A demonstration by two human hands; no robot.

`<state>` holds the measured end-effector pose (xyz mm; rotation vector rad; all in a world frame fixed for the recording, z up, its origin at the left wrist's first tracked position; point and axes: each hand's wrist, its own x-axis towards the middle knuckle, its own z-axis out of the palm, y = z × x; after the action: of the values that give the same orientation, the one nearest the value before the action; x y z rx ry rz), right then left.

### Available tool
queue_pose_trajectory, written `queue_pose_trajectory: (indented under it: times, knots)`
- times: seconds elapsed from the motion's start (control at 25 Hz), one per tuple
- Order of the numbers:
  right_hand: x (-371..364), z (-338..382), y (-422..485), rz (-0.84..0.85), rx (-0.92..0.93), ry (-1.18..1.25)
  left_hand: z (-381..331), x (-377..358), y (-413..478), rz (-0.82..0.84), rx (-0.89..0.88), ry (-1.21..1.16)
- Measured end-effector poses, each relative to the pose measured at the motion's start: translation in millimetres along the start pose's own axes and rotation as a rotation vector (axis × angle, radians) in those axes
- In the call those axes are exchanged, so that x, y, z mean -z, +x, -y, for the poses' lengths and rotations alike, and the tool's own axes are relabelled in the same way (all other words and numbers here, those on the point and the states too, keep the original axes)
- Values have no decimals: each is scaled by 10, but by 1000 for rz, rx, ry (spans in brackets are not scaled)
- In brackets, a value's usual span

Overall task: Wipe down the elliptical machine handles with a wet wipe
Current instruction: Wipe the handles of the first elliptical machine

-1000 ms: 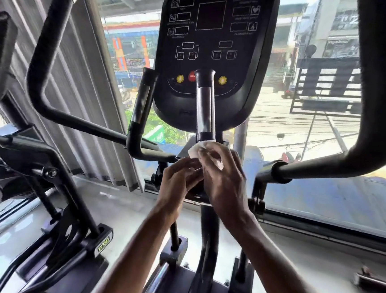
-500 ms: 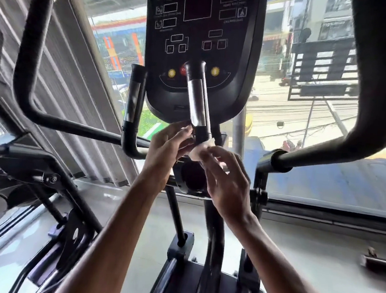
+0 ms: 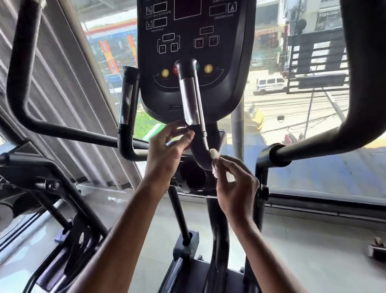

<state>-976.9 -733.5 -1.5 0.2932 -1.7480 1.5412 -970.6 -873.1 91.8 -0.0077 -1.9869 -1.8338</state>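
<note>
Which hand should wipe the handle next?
Probably the right hand: it pinches the wipe at the bend of the handle. The left hand is at the handle too, but has no wipe.

The right hand (image 3: 235, 187) pinches a wadded wipe (image 3: 213, 153) against the lower bend of the handle (image 3: 191, 99). The left hand (image 3: 166, 151) touches it just above.

Strong daylight is admitted through the window (image 3: 284, 103) ahead; the street beyond is overexposed and the console (image 3: 228, 56) is reduced to a dark, backlit shape. The right handle (image 3: 375, 80) is bowed by wide-angle distortion. The left edge is smeared by motion blur.
</note>
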Motion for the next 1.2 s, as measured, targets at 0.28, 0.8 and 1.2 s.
queue_pose_trajectory:
  times: [0.28,0.8,1.2]
  knots:
    - [-42,96,8,6,-65,53,6,-65,-65,-45,-17,3]
    - [-78,28,394,181,-250,31,117,-150,-184,-185,-78,91]
    - [91,-307,272,205,-108,-50,308,-253,-375,-208,-99,93]
